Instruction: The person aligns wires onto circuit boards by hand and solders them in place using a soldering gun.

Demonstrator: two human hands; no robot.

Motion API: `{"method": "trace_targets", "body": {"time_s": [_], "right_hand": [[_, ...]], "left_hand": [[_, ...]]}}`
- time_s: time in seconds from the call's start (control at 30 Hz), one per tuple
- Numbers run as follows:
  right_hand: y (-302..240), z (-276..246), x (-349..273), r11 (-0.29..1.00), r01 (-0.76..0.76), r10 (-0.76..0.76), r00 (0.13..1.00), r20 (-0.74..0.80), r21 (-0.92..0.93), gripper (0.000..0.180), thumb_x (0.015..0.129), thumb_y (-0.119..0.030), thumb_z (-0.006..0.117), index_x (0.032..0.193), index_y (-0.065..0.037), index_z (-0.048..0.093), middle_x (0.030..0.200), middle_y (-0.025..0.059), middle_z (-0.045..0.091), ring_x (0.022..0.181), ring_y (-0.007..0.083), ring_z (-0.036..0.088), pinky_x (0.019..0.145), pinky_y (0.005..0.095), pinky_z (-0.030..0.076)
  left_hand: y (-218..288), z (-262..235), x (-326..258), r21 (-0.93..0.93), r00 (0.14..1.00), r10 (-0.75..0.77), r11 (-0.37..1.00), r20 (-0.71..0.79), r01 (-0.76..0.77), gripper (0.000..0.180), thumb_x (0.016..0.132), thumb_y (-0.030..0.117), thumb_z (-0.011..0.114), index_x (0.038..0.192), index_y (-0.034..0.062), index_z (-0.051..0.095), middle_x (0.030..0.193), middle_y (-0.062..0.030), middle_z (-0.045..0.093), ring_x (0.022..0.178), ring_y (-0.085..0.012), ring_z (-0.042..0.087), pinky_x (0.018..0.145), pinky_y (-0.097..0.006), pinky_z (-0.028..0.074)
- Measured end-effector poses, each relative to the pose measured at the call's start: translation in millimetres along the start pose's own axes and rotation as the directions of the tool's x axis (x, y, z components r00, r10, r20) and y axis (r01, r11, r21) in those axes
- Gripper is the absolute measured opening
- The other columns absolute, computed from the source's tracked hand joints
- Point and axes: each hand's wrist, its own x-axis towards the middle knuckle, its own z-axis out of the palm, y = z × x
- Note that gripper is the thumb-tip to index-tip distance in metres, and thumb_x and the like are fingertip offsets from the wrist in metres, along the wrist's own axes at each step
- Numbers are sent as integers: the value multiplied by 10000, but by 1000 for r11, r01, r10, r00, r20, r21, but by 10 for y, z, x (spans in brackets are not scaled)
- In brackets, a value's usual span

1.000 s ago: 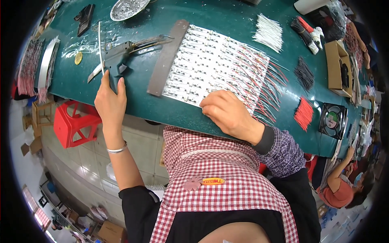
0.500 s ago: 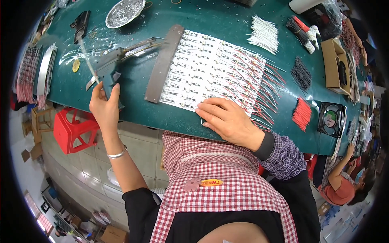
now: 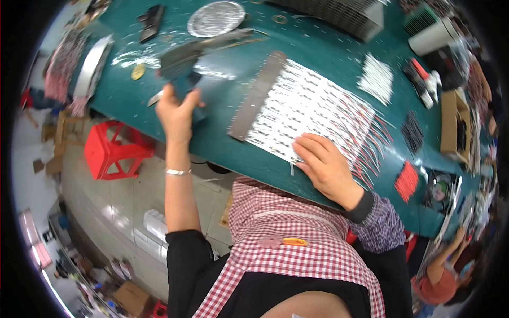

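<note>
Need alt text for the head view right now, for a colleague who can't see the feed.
Seen from above, a person at a green worktable grips a dark tool in the left hand while the right hand presses flat on a white sheet of small wired parts. A grey bar lies along the sheet's left edge; a red stool stands on the floor below.

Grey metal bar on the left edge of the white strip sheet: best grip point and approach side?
Take the grey bar near its middle, pinching across its narrow width from above. It lies flat on the green mat, long and thin. The right hand presses the white strip sheet; the left hand holds a dark tool, so both are occupied.
</note>
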Motion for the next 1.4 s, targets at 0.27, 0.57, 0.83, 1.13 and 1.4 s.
{"method": "trace_targets", "body": {"time_s": [0.27,0.57,0.83,1.13,1.4], "right_hand": [[-148,-161,39,998,16,-7,991,135,-62,495,774,-63,720,1250,-2,596,1300,130,582,1239,326,516,1007,413,446],[-751,-570,407,919,-225,158,962,223,324,610,873,-33,633,1426,57,392,1425,216,463,1309,313,483,1085,380,371],[-805,-169,1007,906,-111,29,979,201,408,404,950,-64,573,1323,54,472,1205,86,588,1059,171,572,909,311,463],[-1003,562,2068,864,-114,74,992,100,491,202,1021,-103,513,1196,-2,494,1005,52,579,881,128,577,776,260,447],[-1043,835,2026,932,-168,181,983,-10,321,203,1037,-189,501,1195,-64,531,973,-24,528,772,44,406,674,199,311]], "left_hand": [[220,138,-111,-86,993,-56,995,-106,47,295,799,23,722,1053,-47,589,955,-92,679,703,-136,633,621,-277,532],[798,791,-1087,-65,894,361,919,-266,-390,455,797,114,755,1182,-48,576,1077,-205,625,980,-358,614,908,-415,481],[898,558,-1193,-29,787,367,899,-496,-437,454,776,128,740,1153,-60,572,1065,-200,604,1011,-383,583,844,-448,493],[-1238,-806,-2062,-30,605,-291,915,-741,403,121,906,89,594,989,41,668,785,-161,679,689,-256,673,633,-361,526],[-4162,-1176,-3848,-870,-318,-897,128,-306,476,114,907,-10,532,961,-33,630,792,-161,633,591,-279,654,475,-389,599]]}}
